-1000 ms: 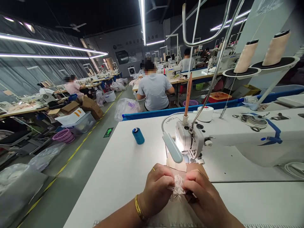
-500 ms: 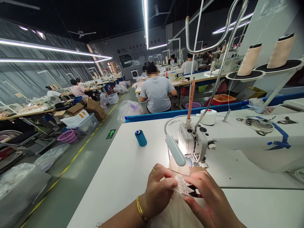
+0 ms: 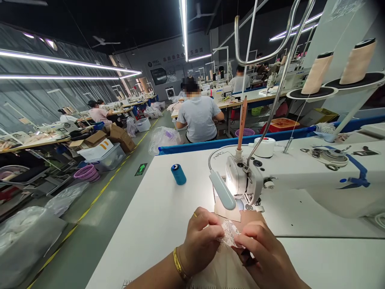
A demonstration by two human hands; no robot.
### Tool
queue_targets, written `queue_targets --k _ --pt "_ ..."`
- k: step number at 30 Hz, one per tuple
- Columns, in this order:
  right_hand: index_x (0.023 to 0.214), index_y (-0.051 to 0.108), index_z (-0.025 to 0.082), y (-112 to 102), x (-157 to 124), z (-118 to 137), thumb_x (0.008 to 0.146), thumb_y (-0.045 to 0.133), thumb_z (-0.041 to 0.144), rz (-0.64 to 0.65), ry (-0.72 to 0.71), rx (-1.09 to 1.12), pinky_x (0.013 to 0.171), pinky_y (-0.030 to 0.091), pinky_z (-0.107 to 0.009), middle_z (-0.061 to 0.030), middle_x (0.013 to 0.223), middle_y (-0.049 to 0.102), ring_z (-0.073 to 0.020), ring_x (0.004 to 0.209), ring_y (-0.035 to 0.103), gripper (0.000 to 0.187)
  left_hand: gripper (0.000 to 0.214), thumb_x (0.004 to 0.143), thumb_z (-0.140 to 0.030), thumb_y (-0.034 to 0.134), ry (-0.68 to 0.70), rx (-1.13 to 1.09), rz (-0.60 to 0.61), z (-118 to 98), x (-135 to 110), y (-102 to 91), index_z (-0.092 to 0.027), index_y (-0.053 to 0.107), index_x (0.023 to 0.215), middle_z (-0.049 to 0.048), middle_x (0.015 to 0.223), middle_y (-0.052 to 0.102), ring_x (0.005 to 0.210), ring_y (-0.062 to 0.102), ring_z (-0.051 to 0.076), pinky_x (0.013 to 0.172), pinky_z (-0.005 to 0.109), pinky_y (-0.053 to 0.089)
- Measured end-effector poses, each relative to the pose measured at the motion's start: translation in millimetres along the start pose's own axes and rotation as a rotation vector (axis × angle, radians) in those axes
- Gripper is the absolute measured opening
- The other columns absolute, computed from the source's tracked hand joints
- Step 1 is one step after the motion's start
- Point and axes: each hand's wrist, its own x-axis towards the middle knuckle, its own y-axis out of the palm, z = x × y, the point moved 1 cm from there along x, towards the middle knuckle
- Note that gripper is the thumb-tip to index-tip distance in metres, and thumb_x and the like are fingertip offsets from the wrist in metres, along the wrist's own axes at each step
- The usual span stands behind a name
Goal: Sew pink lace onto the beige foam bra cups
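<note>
My left hand (image 3: 204,241), wearing a ring and a gold bracelet, pinches a small piece of pale lace (image 3: 229,233) between thumb and fingers. On the other side of the lace, the fingertips of my right hand (image 3: 264,249) touch its edge. Dark thread snips (image 3: 248,257) sit within my right hand, mostly covered by the fingers. Below both hands hangs thin pale fabric (image 3: 225,269). Just beyond them stands the head of a white sewing machine (image 3: 237,176), its lamp lit over a beige piece (image 3: 227,210) by the presser foot.
A blue thread spool (image 3: 178,174) stands on the white table (image 3: 144,224) to the left. Beige thread cones (image 3: 318,74) rise at the right, and a pencil (image 3: 242,122) stands upright on the machine. A person in a grey shirt (image 3: 198,116) sits ahead with their back to me.
The snips have drawn away from the lace edge and tipped down into my right hand. My right fingertips have come onto the lace. My left hand is nearly still.
</note>
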Motion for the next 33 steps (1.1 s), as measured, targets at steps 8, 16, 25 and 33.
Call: queue_targets --k 8,16,25,33 --pt "0.114 0.065 0.025 -4.7 -4.8 -1.7 0.085 0.052 -0.003 0.037 -0.039 -0.005 0.055 0.049 -0.025 -0.0021 0.081 0.061 -0.0161 0.068 0.057 0.042 0.020 0.094 -0.006 0.063 -0.007 -0.004 0.007 0.1 -1.6 0.7 -0.020 0.059 0.081 0.0009 0.076 0.062 0.075 0.050 0.014 0.066 0.022 0.045" --pt "0.116 0.066 0.028 -6.7 -5.7 -0.5 0.084 0.057 -0.002 0.026 -0.035 -0.001 0.053 0.051 -0.026 -0.0013 0.078 0.063 -0.0166 0.066 0.058 0.045 0.021 0.095 -0.007 0.061 -0.010 0.019 0.004 0.6 -2.7 0.6 -0.022 0.058 0.080 0.0007 0.075 0.062 0.073 0.050 0.014 0.064 0.023 0.045" --pt "0.111 0.066 0.025 -7.5 3.9 4.7 0.082 0.057 -0.002 -0.034 -0.051 -0.022 0.051 0.048 -0.026 -0.0017 0.075 0.062 -0.0167 0.065 0.058 0.041 0.019 0.096 -0.008 0.062 0.000 0.004 0.005 0.4 -2.6 -0.2 -0.021 0.056 0.084 0.0008 0.076 0.062 0.074 0.049 0.014 0.065 0.024 0.045" --pt "0.113 0.065 0.024 -8.6 -1.2 2.2 0.083 0.055 -0.003 -0.002 -0.056 -0.010 0.054 0.050 -0.026 -0.0030 0.078 0.062 -0.0168 0.067 0.057 0.041 0.020 0.095 -0.007 0.063 0.000 0.005 0.011 -0.7 -0.5 -0.3 -0.021 0.055 0.083 0.0005 0.075 0.063 0.074 0.050 0.015 0.065 0.023 0.045"
